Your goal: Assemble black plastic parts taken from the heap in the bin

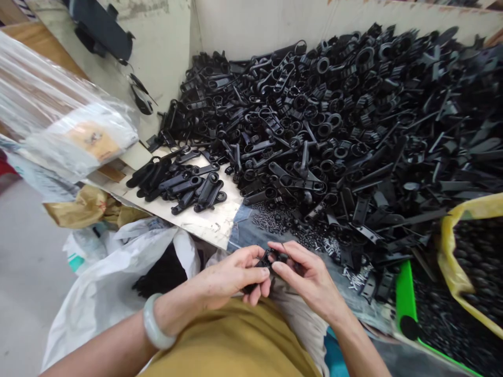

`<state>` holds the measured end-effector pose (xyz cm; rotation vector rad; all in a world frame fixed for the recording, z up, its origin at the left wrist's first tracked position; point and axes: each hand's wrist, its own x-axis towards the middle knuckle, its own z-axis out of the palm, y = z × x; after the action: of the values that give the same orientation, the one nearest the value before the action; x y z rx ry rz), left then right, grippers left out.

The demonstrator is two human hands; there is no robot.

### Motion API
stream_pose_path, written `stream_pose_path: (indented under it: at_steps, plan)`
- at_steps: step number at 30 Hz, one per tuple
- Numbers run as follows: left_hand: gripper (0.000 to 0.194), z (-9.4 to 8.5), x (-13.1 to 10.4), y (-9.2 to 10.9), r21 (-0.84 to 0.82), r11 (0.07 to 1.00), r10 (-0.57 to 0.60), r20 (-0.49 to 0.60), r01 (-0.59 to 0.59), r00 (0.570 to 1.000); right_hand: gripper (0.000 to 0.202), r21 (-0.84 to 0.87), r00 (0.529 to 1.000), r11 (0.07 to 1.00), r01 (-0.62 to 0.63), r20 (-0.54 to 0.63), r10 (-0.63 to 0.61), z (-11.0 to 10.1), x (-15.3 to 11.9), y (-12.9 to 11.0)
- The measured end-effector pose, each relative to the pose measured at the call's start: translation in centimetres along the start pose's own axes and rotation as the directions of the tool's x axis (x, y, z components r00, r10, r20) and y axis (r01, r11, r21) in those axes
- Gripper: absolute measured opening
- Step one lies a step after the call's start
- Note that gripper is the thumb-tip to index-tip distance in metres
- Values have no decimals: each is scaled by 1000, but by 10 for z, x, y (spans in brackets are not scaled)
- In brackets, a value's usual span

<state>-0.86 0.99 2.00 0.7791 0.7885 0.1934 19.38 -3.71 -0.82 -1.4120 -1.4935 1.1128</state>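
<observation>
In front of my lap, my left hand (241, 272) is closed around a black plastic part (269, 257), its thumb lying on top. From the other side my right hand (302, 275) pinches at the same part's far end with thumb and forefinger. Any smaller piece between those fingertips is too hidden to make out. Just beyond my hands lie tiny black pieces (271, 219) and small silver screws (332, 247). A group of long black plastic arms with rounded ends (188, 186) rests on the pale board to the left.
A large heap of black plastic parts (306, 120) covers the table's back and right. On the right are a yellow-rimmed bag of black pieces (451, 251) and a green-edged container (405, 293). White plastic bags (98, 298) hang at the left, below a plastic-wrapped package (86, 131).
</observation>
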Motion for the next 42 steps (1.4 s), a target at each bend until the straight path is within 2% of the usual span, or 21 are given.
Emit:
stream_pose_path:
  at_steps: [7,12,15,22,24,26,27,28,29,31,32,34,38,42]
  plan:
    - [39,-1,-3,2,24,999,-33,38,32,999,33,9,996,1000,-6,90,5,-2,-3,2]
    - [47,-4,-2,-4,5,999,-54,107,54,993,34,-9,981,1000,26,194,-24,-6,-2,-4]
    - [47,-5,0,-7,-15,999,-47,124,49,991,34,-34,975,998,47,219,-39,-7,-1,-5]
    - [36,-2,-3,-12,0,999,-33,68,33,997,34,-43,980,998,56,195,-46,-2,-5,-10]
    - [34,-1,-2,-8,50,999,-13,48,11,999,36,-37,990,998,43,139,-37,-2,-8,-12]
    - [30,0,3,-1,216,973,89,-50,-76,995,40,-28,1000,999,25,9,-24,-6,-11,-11]
    - [26,1,7,3,358,926,178,-134,-120,975,38,-35,996,999,20,-86,-22,-9,-13,-9]
    - [20,2,13,6,524,841,286,-220,-135,933,33,-56,982,998,12,-188,-23,-12,-14,-7]
    - [18,3,20,10,684,721,397,-282,-107,874,27,-93,959,996,4,-282,-30,-14,-16,-4]
    - [21,6,36,14,891,454,553,-308,30,775,19,-186,913,982,-19,-404,-59,-19,-17,3]
    - [20,8,44,14,935,340,588,-293,99,754,20,-223,902,974,-31,-426,-69,-20,-17,6]
    - [16,10,57,14,964,191,599,-264,185,756,21,-264,903,964,-39,-422,-79,-19,-17,11]
    - [13,11,69,10,970,85,579,-236,230,781,21,-301,917,953,-31,-388,-92,-13,-10,12]
    - [12,5,65,8,982,88,616,-186,167,766,22,-411,940,912,-8,-315,-134,-9,5,13]
